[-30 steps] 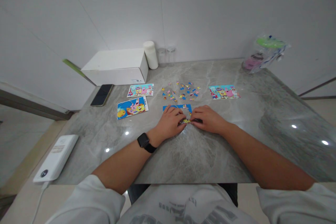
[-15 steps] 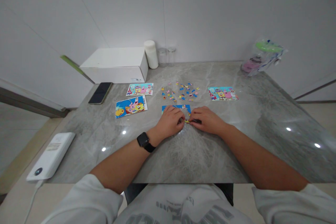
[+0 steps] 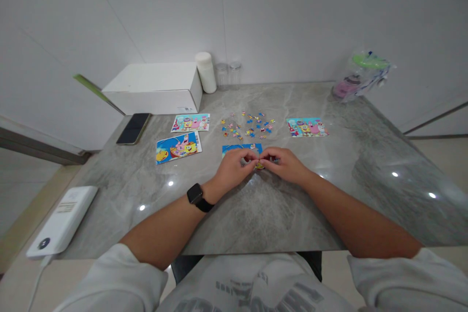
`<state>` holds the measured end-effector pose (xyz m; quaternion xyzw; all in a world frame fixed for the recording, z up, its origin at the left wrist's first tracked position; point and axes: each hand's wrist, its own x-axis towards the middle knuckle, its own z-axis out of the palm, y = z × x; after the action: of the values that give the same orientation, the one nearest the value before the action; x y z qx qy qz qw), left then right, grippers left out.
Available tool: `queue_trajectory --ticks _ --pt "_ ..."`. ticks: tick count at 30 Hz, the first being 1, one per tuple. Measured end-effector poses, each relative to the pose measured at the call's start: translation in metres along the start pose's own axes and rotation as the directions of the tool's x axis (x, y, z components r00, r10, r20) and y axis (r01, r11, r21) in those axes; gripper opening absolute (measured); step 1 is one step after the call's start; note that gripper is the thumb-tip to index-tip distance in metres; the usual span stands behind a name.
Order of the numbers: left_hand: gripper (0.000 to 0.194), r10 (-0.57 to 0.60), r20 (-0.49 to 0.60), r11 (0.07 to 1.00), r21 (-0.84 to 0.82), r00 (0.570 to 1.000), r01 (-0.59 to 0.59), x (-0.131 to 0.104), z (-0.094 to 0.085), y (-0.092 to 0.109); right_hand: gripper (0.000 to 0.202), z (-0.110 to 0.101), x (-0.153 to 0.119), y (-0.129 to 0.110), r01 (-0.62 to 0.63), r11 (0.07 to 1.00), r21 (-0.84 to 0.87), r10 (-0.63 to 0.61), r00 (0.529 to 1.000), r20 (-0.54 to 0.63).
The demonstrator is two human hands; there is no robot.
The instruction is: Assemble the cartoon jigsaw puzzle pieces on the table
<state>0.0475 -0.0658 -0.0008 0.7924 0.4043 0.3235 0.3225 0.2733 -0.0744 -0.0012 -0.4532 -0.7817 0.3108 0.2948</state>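
Note:
A blue partly assembled jigsaw puzzle (image 3: 252,146) lies in front of me, its near part covered by my hands. My left hand (image 3: 236,165), with a black watch on the wrist, is closed in a pinch. My right hand (image 3: 287,163) is pinched too, and its fingertips meet those of the left over the puzzle's near right corner. Between them is what looks like a small jigsaw piece, mostly hidden by the fingers. A yellow patch of puzzle (image 3: 259,166) shows just under the fingertips. Several loose jigsaw pieces (image 3: 252,132) are scattered beyond the puzzle.
Picture cards lie left (image 3: 179,148), behind it (image 3: 190,123) and right (image 3: 307,127). A phone (image 3: 134,128), white box (image 3: 149,102), white bottle (image 3: 206,73) and two clear glasses (image 3: 235,76) stand farther back. A bagged container (image 3: 361,78) is far right, a white power bank (image 3: 62,222) near left.
My fingertips have come together from slightly apart, and both hands have turned so the thumbs show. The whole view has shifted a little.

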Motion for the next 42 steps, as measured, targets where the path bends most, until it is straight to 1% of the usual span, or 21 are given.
queue_trajectory --ticks 2,3,5,7,9,12,16,21,25,29,37,42 --pt "0.009 0.028 -0.005 0.998 0.051 1.0 -0.027 -0.001 0.001 -0.001 0.02 -0.002 0.001 0.005 -0.042 0.999 -0.005 0.042 0.999 -0.026" --pt "0.012 0.064 0.009 0.993 0.103 0.998 -0.065 -0.003 0.002 -0.002 0.02 -0.003 0.002 0.009 -0.061 0.998 -0.014 0.06 0.997 -0.047" --pt "0.018 0.158 0.09 0.958 0.229 0.983 -0.174 -0.006 0.003 -0.003 0.02 -0.005 0.003 0.016 -0.095 0.994 -0.047 0.09 0.992 -0.094" --pt "0.02 0.218 0.206 0.902 0.33 0.954 -0.277 -0.01 0.003 -0.003 0.018 -0.005 0.004 0.022 -0.115 0.989 -0.097 0.103 0.987 -0.126" --pt "0.024 0.225 0.279 0.859 0.395 0.933 -0.326 -0.014 0.004 -0.002 0.017 -0.002 0.005 0.024 -0.116 0.981 -0.154 0.096 0.987 -0.128" --pt "0.028 0.218 0.322 0.83 0.436 0.921 -0.349 -0.016 0.003 -0.001 0.016 0.002 0.005 0.023 -0.094 0.968 -0.235 0.068 0.991 -0.115" --pt "0.03 0.235 0.354 0.804 0.452 0.905 -0.385 -0.016 0.002 -0.002 0.013 0.003 0.006 0.018 -0.067 0.949 -0.307 0.039 0.995 -0.096" --pt "0.031 0.249 0.373 0.793 0.451 0.894 -0.41 -0.016 0.001 -0.001 0.014 0.001 0.006 0.015 0.006 0.954 -0.3 -0.019 0.999 -0.039" --pt "0.03 0.258 0.378 0.795 0.439 0.889 -0.418 -0.016 0.001 0.0 0.015 0.001 0.005 0.014 0.003 0.952 -0.305 -0.006 1.0 -0.009" --pt "0.03 0.264 0.381 0.791 0.439 0.886 -0.425 -0.015 0.0 0.0 0.016 0.002 0.004 0.014 0.026 0.946 -0.322 -0.024 1.0 0.012" --pt "0.031 0.276 0.374 0.782 0.449 0.885 -0.433 -0.016 0.0 0.001 0.014 0.005 0.006 0.013 0.005 0.921 -0.39 -0.009 1.0 -0.008" --pt "0.03 0.286 0.376 0.787 0.433 0.881 -0.44 -0.015 0.0 0.002 0.014 0.006 0.006 0.012 0.018 0.887 -0.462 -0.016 1.0 0.01"
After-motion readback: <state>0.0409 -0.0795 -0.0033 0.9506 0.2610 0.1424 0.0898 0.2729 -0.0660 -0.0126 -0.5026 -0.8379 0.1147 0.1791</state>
